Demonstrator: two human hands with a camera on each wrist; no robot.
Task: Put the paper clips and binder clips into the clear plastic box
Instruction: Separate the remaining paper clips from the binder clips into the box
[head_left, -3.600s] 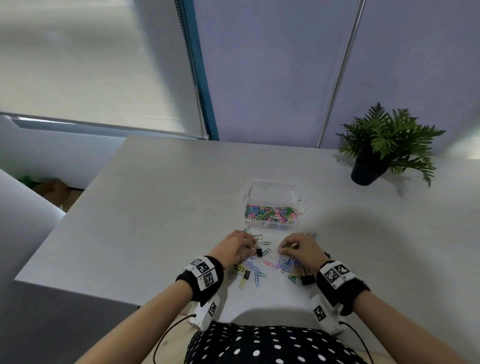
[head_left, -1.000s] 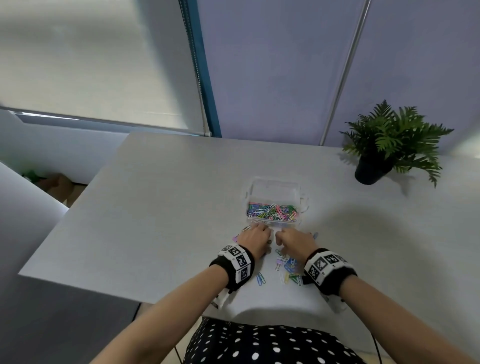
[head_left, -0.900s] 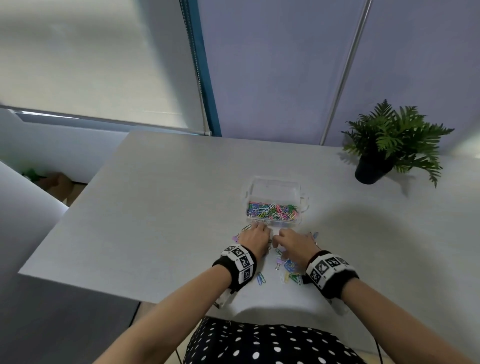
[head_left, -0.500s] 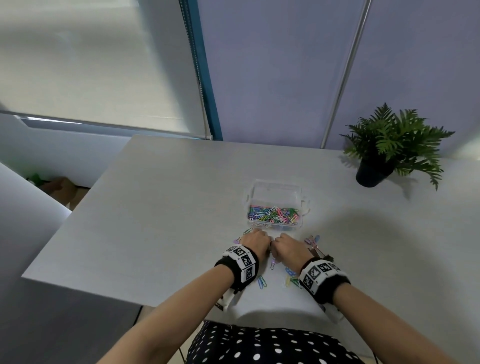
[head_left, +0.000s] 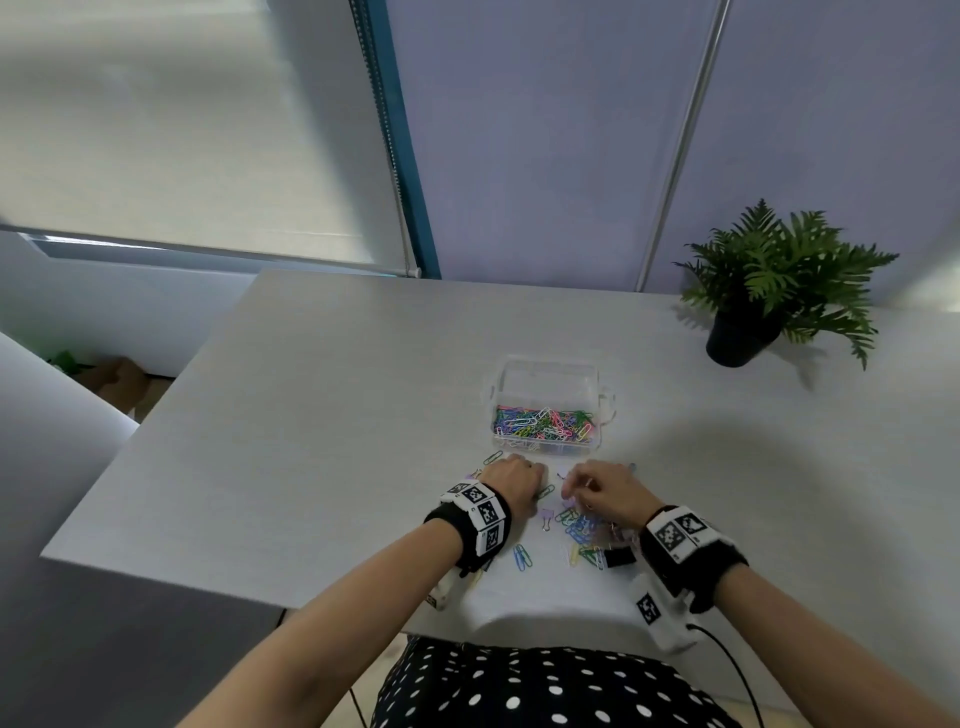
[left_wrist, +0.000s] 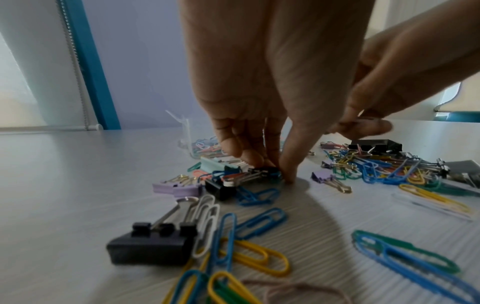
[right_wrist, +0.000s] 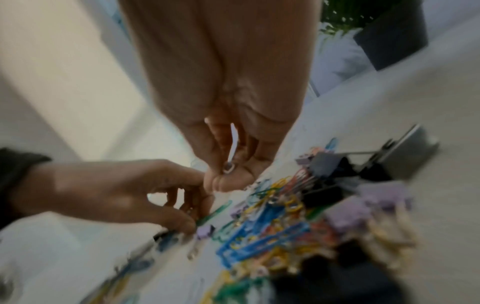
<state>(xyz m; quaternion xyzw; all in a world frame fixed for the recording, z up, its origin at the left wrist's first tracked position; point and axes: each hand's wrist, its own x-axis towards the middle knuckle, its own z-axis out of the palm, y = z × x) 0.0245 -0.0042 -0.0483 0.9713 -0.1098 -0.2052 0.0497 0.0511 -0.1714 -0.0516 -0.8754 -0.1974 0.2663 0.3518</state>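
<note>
Half a second ago our two hands sat knuckle to knuckle just short of the box; now they have parted a little and a lilac binder clip (head_left: 544, 517) shows on the grey table (head_left: 322, 415) between them. The clear plastic box (head_left: 545, 402) stands open beyond our fingers, its floor covered with a layer of coloured paper clips (head_left: 543, 423). Our left hand (head_left: 511, 483) has its fingers bent down, thumb and fingertips closing on a small black binder clip (left_wrist: 265, 171) that lies on the table. Our right hand (head_left: 605, 493) is curled, fingers and thumb pinching a small clip (right_wrist: 228, 168), blurred, held just above the loose heap of clips (head_left: 584, 535). That heap lies under and behind the right hand, near the box but apart from it. A potted fern (head_left: 769, 291) stands at the far right
</note>
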